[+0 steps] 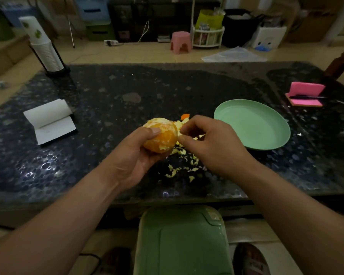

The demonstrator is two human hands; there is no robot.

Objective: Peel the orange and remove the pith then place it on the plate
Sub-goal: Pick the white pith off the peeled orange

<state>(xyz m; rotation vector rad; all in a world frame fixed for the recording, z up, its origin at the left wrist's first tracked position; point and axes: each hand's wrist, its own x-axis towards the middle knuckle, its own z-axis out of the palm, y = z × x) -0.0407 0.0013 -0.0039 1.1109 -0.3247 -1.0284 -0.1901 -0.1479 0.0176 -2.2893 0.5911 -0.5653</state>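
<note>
The left hand (136, 155) cups the peeled orange (160, 135) above the middle of the dark stone table (107, 100), toward its near edge. The right hand (211, 143) pinches a scrap of pith at the fruit's right side. The orange shows bare flesh with pale patches (mostly on top). Pith scraps (184, 163) litter the table beneath. The green plate (252, 124) sits empty just right, with open table around it.
</note>
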